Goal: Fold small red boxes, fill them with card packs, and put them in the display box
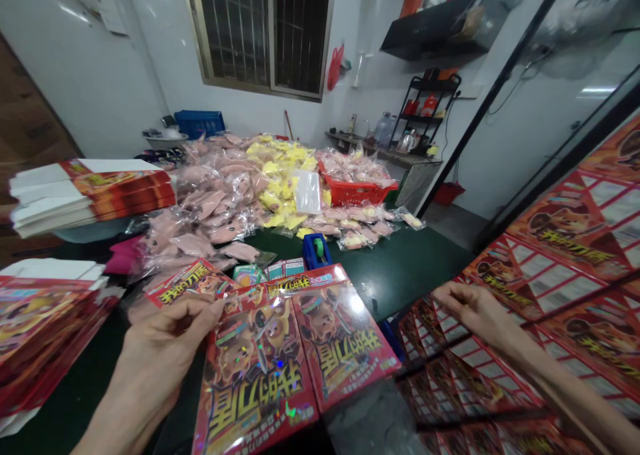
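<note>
Two red printed boxes with yellow lettering and cartoon figures stand side by side at the table's near edge; the left one has a glittery front. My left hand is closed in a pinch at the upper left corner of that box. Out to the right, my right hand has its fingers curled together, in front of stacked red boxes; anything between its fingertips is too small to make out. A blue tape dispenser with green tape sits behind the two boxes, beside several small cards.
Bagged pink plush pieces and yellow ones heap across the dark green table. A red basket holds more. Stacks of flat printed cartons stand left. The box stacks wall off the right side.
</note>
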